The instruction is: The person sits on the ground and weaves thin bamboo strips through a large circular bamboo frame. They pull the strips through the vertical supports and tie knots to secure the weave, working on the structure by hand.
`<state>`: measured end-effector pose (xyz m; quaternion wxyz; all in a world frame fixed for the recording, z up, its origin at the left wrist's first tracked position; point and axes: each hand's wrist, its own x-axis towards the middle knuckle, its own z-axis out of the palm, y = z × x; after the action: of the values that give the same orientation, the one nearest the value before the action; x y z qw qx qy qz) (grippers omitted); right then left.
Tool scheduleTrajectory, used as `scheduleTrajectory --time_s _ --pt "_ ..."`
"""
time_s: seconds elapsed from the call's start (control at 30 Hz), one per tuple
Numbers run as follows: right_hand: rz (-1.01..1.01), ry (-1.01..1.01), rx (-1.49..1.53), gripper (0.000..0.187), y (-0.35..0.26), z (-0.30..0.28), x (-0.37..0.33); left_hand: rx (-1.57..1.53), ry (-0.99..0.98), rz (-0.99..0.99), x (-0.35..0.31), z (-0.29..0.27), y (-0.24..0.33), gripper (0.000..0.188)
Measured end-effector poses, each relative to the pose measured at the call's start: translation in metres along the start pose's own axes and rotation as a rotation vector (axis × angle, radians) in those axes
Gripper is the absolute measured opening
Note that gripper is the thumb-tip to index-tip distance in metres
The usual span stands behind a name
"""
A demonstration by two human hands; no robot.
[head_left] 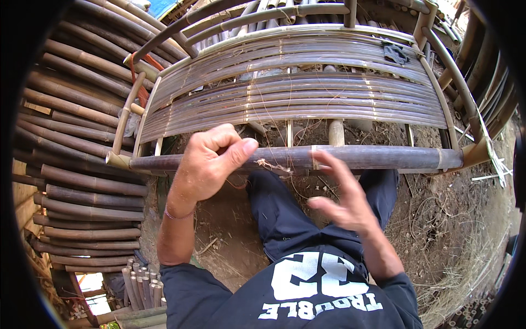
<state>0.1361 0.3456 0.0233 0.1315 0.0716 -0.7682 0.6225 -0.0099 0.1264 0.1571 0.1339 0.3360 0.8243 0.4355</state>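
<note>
In front of me stands a bamboo bench (pixel 307 98) with a seat of thin slats and a thick dark bamboo pole (pixel 383 158) along its front edge. My left hand (pixel 211 164) is a closed fist just above the left part of this pole, thumb along the top; whatever is inside the fingers is hidden. My right hand (pixel 348 200), slightly blurred, is open on the near side of the pole, fingers and thumb apart, nothing visible in it. Between the hands, a frayed pale tuft of fibre (pixel 274 167) and thin reddish cord hang at the pole. More thin cord trails over the slats.
Bamboo poles (pixel 87 192) are stacked along the left, with short cut pieces (pixel 143 285) standing below them. A dark cloth (pixel 394 54) lies on the seat's far right. Red strapping (pixel 143 96) hangs at the left armrest. Dry straw (pixel 460 274) litters the dirt floor at right.
</note>
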Motion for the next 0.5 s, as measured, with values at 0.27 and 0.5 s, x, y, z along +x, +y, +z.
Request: scheduleTrajectory --time_s 0.27,0.5 --pt "-0.009 -0.141 0.296 0.021 -0.026 0.039 0.033 -0.951 0.001 -0.053 -0.030 0.039 -0.027 0.036" --pt "0.040 -0.303 0.085 0.016 -0.001 0.010 -0.020 -1.468 0.130 -0.139 -0.054 0.070 -0.061 0.043"
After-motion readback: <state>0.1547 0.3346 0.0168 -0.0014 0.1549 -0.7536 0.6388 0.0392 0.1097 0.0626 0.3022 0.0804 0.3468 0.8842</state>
